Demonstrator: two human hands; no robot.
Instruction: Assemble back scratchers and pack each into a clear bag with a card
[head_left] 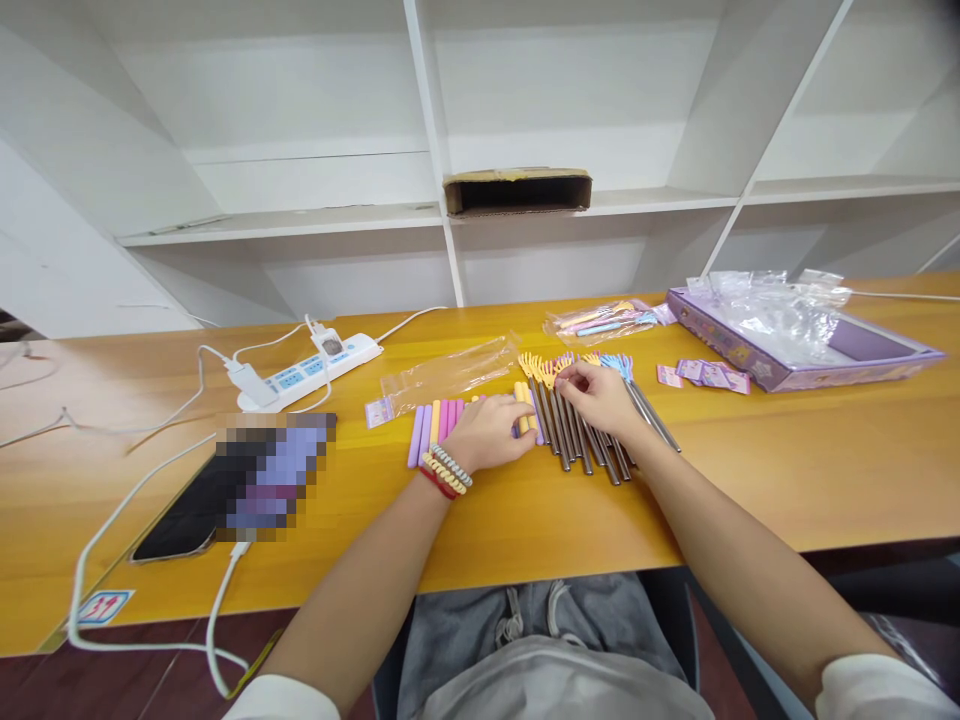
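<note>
The left grip [491, 432] is bent over the row of coloured handle tubes [448, 412], its thumb and forefinger parted beside the yellow ones; whether it grasps any, I cannot tell. Purple and pink tubes lie just to its left. The right grip [604, 398] has its fingertips drawn together at the hand-shaped heads of the metal back scratchers [570, 440], which spread beneath it and toward the left grip; whether one is pinched, I cannot tell. Beyond the left grip lies a clear plastic bag [450, 372]; beyond the right, a filled bag [611, 320]. Right of the right grip, small purple cards [712, 376] and a purple box [780, 375] holding clear bags rest on the bench [750, 480]. A white power strip [315, 370] stands well left of the left grip.
</note>
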